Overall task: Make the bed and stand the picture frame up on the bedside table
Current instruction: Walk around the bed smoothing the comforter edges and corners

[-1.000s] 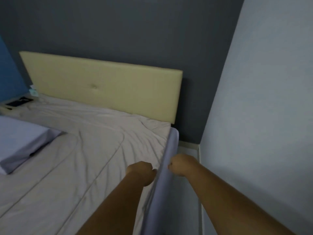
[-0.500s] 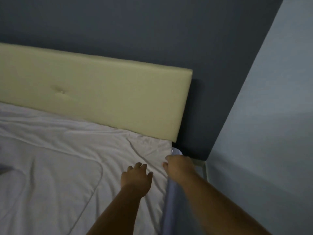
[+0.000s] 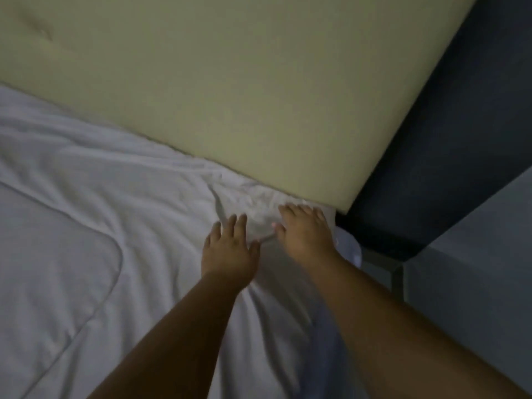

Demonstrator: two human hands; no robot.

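Both hands flat on sheet [image 3: 129, 197] at bed corner: left hand [image 3: 229, 250] beside right hand [image 3: 305, 233], headboard [image 3: 230, 96] directly behind, wall [image 3: 472, 283] to right

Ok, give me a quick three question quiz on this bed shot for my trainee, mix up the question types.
1. True or false: both hands lie open and flat on the white sheet.
2. Which hand is nearer the cream headboard? A) left hand B) right hand
3. Fill in: the hands are at the bed's ___ corner, by the headboard's end.

Key: 1 true; 2 B; 3 right
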